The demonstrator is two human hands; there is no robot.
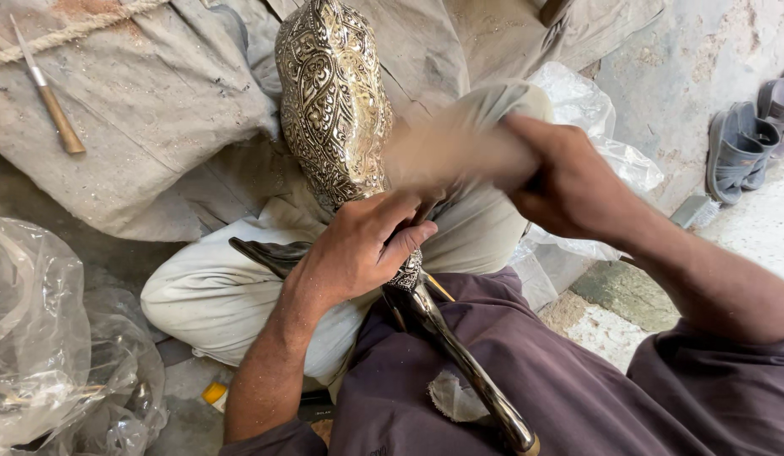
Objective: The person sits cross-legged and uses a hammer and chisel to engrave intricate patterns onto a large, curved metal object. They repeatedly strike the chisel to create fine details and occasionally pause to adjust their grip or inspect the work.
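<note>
With the left hand (pixel 358 249) gripping the embossed vase (pixel 331 101) and the right hand (pixel 569 186) clenched on a blurred tool (pixel 447 152), a slip could dent it.

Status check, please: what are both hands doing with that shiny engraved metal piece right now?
Left hand grips engraved metal piece at its narrow neck. Right hand holds a motion-blurred object against it. Nothing in the way.

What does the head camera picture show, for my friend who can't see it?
A person sitting on the ground steadies an engraved shiny metal vase at its narrow neck with the left hand, while the right hand swings a blurred wooden tool beside it. Clear plastic bags and grey sandals lie nearby.
</note>
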